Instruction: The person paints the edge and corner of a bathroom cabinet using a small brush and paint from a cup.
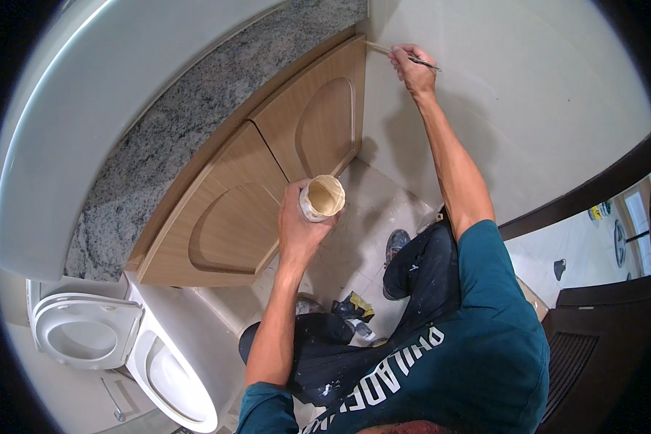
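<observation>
My left hand [301, 233] is wrapped round a small paint-smeared cup [322, 197] with cream-coloured paint inside, held in front of the wooden cabinet doors. Up at the far right end of the cabinet, the fingers of my right hand [414, 66] pinch a slim paintbrush [430, 66]. Its dark handle end sticks out to the right of the hand. The pale tip points left, at the upper corner of the cabinet door [325, 108] where it meets the white wall [513, 87]. Whether the tip touches the door or the wall is too small to tell.
A grey granite countertop [188, 116] runs above the cabinet, with a glossy white basin edge [87, 94] over it. At lower left stands a toilet [173, 376], its lid raised. A black and yellow bundle [354, 307] lies on the tiled floor between my legs. A dark door [600, 340] stands at right.
</observation>
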The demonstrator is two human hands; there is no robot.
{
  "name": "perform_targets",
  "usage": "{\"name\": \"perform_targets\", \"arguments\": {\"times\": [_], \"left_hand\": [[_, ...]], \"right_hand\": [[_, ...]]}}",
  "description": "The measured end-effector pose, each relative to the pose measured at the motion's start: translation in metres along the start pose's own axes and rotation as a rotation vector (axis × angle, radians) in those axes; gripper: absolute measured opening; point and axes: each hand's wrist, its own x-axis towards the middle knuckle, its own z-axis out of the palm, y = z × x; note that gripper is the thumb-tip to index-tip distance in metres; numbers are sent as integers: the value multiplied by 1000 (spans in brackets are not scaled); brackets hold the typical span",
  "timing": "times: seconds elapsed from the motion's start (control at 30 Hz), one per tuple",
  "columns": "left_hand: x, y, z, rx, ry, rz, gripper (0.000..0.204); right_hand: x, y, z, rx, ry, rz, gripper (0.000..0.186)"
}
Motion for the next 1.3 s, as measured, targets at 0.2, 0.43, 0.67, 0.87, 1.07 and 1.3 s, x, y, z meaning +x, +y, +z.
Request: {"name": "perform_targets", "arguments": {"times": [0.2, 0.43, 0.67, 0.87, 1.07, 1.3], "left_hand": [[1, -5, 1, 15, -1, 8, 63], [0, -6, 2, 0, 3, 2, 63], [0, -3, 1, -9, 8, 5, 62], [0, -1, 1, -20, 14, -18, 61], [0, -1, 1, 12, -7, -7, 64], [0, -5, 2, 6, -5, -11, 61]], "right_hand": [[2, -2, 3, -32, -75, 14, 24], [1, 2, 1, 9, 23, 4, 25], [-5, -1, 3, -17, -37, 9, 26], [-5, -1, 2, 16, -24, 9, 24], [-4, 2, 2, -9, -39, -1, 27], [-7, -5, 5, 10, 13, -4, 26]]}}
